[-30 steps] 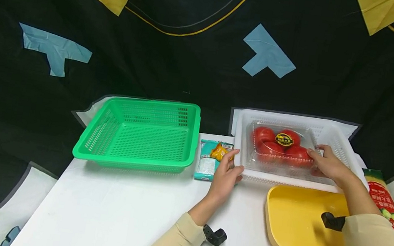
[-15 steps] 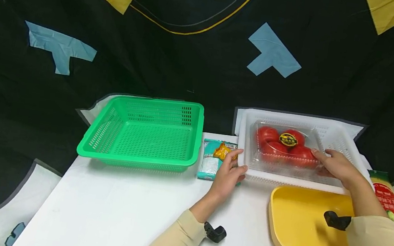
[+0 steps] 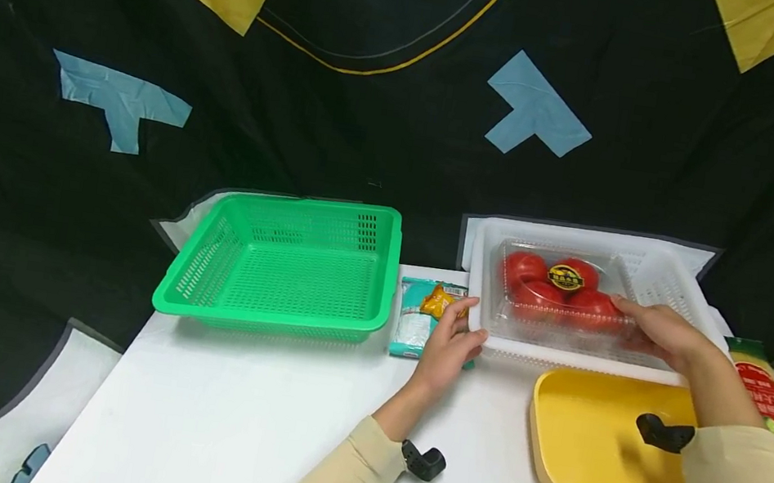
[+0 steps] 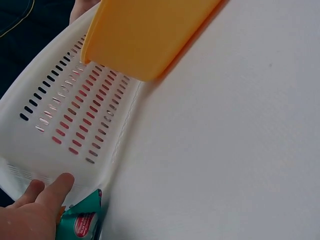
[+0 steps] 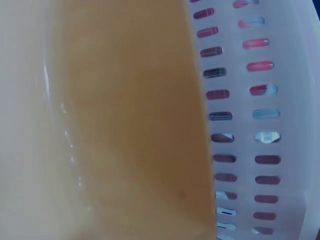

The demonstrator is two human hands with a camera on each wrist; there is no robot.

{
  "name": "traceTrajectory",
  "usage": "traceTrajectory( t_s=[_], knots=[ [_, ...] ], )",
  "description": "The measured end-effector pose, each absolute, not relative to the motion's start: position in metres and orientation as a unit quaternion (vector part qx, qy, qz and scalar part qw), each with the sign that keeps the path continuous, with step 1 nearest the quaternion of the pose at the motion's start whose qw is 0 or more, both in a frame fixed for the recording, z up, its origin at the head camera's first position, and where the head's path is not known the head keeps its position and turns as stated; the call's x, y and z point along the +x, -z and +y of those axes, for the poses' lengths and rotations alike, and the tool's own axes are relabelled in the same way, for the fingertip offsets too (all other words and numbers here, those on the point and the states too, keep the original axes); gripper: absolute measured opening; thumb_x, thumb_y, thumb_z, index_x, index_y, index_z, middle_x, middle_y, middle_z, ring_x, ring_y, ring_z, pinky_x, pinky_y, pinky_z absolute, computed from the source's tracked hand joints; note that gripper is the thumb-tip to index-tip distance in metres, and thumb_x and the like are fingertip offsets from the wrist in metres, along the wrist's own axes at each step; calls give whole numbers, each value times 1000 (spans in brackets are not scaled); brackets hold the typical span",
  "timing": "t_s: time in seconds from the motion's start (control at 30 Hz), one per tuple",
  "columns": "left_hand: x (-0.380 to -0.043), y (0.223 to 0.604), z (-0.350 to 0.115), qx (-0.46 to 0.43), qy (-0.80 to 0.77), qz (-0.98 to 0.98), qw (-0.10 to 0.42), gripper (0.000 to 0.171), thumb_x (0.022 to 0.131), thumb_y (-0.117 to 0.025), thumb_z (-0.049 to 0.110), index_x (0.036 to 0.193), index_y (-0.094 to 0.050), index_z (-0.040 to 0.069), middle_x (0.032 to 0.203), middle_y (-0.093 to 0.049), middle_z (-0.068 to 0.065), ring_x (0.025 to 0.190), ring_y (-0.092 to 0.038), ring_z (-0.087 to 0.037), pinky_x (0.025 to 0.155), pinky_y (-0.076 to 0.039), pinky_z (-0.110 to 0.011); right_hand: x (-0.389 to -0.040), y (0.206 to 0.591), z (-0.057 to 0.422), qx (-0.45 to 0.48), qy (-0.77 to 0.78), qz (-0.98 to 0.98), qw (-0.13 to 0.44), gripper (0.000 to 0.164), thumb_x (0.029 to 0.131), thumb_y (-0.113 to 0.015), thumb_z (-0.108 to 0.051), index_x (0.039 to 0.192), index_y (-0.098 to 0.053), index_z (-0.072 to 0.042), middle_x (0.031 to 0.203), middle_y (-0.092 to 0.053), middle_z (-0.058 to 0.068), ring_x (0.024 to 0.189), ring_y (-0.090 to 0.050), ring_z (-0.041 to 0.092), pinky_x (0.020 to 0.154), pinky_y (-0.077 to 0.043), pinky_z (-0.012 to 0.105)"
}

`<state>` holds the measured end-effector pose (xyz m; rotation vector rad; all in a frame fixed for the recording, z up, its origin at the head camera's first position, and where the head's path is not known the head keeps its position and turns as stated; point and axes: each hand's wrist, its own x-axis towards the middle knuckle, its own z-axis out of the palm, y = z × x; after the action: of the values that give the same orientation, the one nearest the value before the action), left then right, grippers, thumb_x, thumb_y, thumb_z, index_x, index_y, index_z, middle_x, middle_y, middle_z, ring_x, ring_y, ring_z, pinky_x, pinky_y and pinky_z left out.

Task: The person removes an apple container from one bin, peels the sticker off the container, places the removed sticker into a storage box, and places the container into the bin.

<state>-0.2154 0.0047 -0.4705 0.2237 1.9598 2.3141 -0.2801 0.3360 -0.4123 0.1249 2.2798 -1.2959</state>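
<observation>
Black patterned cloth hangs behind the white desk (image 3: 242,427), where the tomato box (image 3: 561,295) lies lengthwise inside the white basket (image 3: 665,268), right hand (image 3: 656,333) curled on its near-right corner, left hand (image 3: 449,349) spread against the basket's left end.

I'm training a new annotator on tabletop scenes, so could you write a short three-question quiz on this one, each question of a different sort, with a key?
1. True or false: the clear tomato box lies inside the white basket.
2. What does the left hand touch? A) the green basket B) the white basket's near corner C) the yellow tray
3. Fill in: the teal snack packet lies between the green basket and the ____ basket.

Key: 1 true; 2 B; 3 white. The right hand rests on the tomato box.
</observation>
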Motion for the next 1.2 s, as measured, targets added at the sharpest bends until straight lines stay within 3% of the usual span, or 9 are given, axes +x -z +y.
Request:
traceTrajectory(
  t_s=[0.17, 0.37, 0.53, 0.67, 0.83, 1.03, 1.2],
  knots=[
    [-214, 473, 6, 71, -761, 643, 48, 46, 93, -61, 25, 136, -47, 33, 124, -56, -11, 101, -61, -17, 91, -49, -39, -279, 412, 328, 50, 547, 799, 244, 91, 95, -43, -59, 148, -11, 7, 138, -30, 27, 113, -46, 38, 91, -48, 45],
    [-217, 475, 8, 78, -758, 647, 43, 49, 92, -62, 25, 138, -47, 29, 126, -55, -16, 97, -62, -15, 90, -50, -35, -280, 408, 324, 70, 607, 760, 223, 88, 95, -47, -54, 150, -7, 2, 138, -26, 26, 112, -43, 37, 89, -49, 48],
    [-218, 476, 9, 75, -750, 657, 33, 48, 92, -61, 23, 138, -48, 28, 123, -58, -16, 93, -62, -17, 87, -51, -33, -280, 404, 323, 57, 595, 772, 218, 83, 97, -43, -54, 149, -12, 4, 135, -31, 25, 102, -52, 28, 88, -49, 48],
    [-218, 476, 8, 71, -741, 668, 29, 47, 92, -61, 24, 136, -49, 33, 122, -60, -15, 92, -62, -26, 81, -50, -31, -278, 400, 322, 58, 594, 773, 216, 86, 96, -43, -56, 148, -11, 5, 133, -33, 25, 96, -56, 23, 87, -50, 47],
    [-216, 473, 8, 74, -741, 667, 36, 48, 91, -62, 26, 137, -48, 34, 121, -60, -18, 95, -62, -31, 83, -50, -31, -272, 393, 327, 57, 595, 771, 218, 84, 96, -42, -56, 146, -14, 6, 115, -47, 15, 90, -60, 18, 86, -50, 46],
    [-215, 474, 8, 76, -747, 660, 25, 50, 91, -62, 23, 138, -48, 27, 118, -60, -17, 91, -62, -20, 84, -51, -30, -266, 394, 327, 73, 612, 757, 220, 86, 95, -43, -58, 148, -11, 2, 124, -39, 18, 93, -59, 20, 88, -50, 45],
    [-215, 475, 8, 81, -753, 653, 21, 50, 91, -62, 24, 138, -48, 28, 117, -60, -9, 93, -62, -14, 86, -51, -31, -263, 391, 328, 78, 628, 744, 216, 85, 95, -43, -57, 146, -11, 3, 125, -36, 20, 90, -59, 19, 87, -50, 46]
  ],
)
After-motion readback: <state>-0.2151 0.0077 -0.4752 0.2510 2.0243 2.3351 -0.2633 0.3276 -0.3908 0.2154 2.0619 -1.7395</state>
